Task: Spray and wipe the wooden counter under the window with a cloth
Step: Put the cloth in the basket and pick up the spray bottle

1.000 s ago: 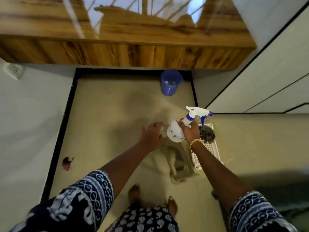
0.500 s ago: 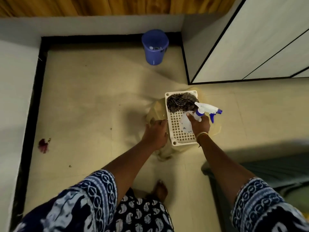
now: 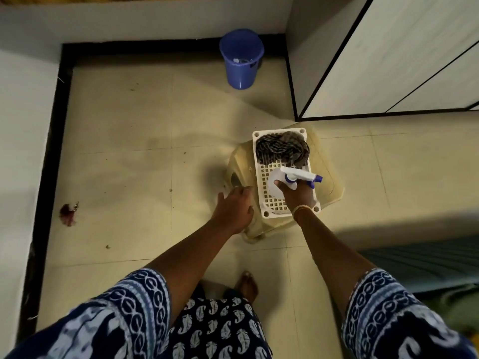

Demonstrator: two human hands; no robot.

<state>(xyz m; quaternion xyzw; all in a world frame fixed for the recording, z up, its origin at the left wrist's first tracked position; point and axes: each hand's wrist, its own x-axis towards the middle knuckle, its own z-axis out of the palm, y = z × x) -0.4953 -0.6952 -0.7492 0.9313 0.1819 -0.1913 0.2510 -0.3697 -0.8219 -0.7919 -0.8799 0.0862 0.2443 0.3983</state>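
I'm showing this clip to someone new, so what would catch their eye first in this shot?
Likely the right hand gripping a white plastic spray bottle with a blue nozzle over a white perforated plastic tray, which sits on a beige plastic stool and holds a crumpled striped cloth at its far end. The left hand hangs open beside the stool. Farther back, a blue plastic bucket stands against the wall.

cloth point(image 3: 282, 149) in basket point(image 3: 261, 177), basket on stool point(image 3: 330, 187), bucket point(image 3: 241, 58) behind
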